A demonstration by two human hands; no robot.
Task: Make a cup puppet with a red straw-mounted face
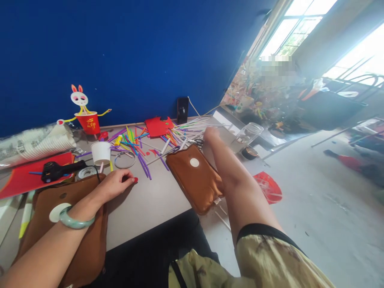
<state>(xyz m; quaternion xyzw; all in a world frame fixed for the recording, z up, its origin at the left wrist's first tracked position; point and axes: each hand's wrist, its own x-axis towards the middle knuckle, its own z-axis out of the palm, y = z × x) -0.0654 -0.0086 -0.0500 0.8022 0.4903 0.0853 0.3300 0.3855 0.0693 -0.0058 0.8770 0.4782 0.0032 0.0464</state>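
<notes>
My left hand (118, 185), with a green bangle at its wrist, pinches a small red piece (136, 180) between thumb and fingertip, low over the table. Its forearm crosses a brown padded pouch (90, 256). My right hand (211, 135) reaches to the far right of the table, beside white sticks (192, 126) and dark scissors handles (198, 142). It is blurred and its fingers are hidden. Under that arm lies another brown pouch (192, 180). Between the hands are scattered coloured pipe cleaners (144, 162) and a torn red sheet (157, 126).
A white paper cup (101, 153) and a red cup with a rabbit figure (90, 123) stand at left, near a black glue gun (61, 170) and stacked cups (42, 142). A phone (182, 110) leans on the blue wall. A clear container (249, 134) sits at right.
</notes>
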